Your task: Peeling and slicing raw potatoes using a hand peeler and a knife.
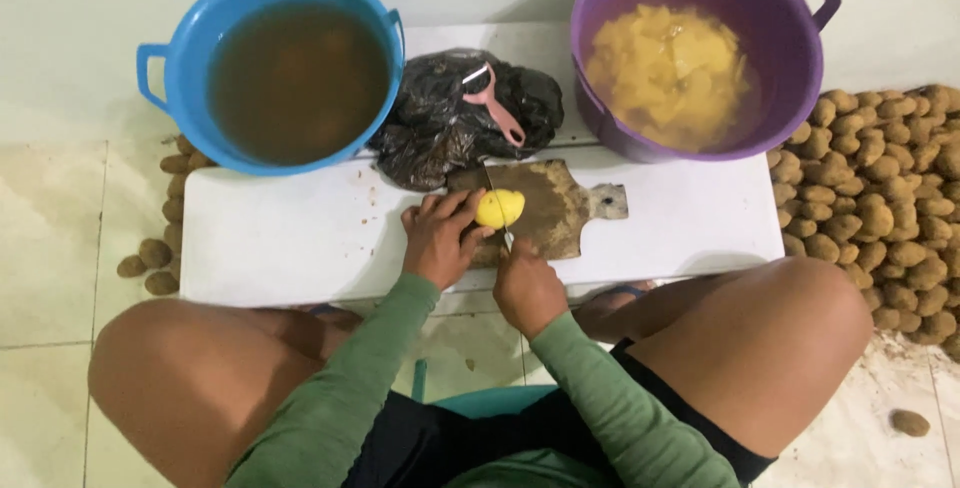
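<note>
Left hand (440, 238) fingers curled onto a smooth, peeled yellow potato (499, 209), pinning it on the worn wooden cutting board (560, 210) atop the white bench (300, 233). Right hand (527, 288) clenched around a knife (497, 210), thin blade set across the potato. Nearby, a crinkled black plastic bag (440, 118).

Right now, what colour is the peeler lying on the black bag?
Pink, seen in the head view: the peeler.

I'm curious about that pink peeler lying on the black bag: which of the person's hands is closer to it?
Left. The left hand lies below the pink peeler, steadying the peeled potato; the right hand is lower still, holding a knife.
</note>
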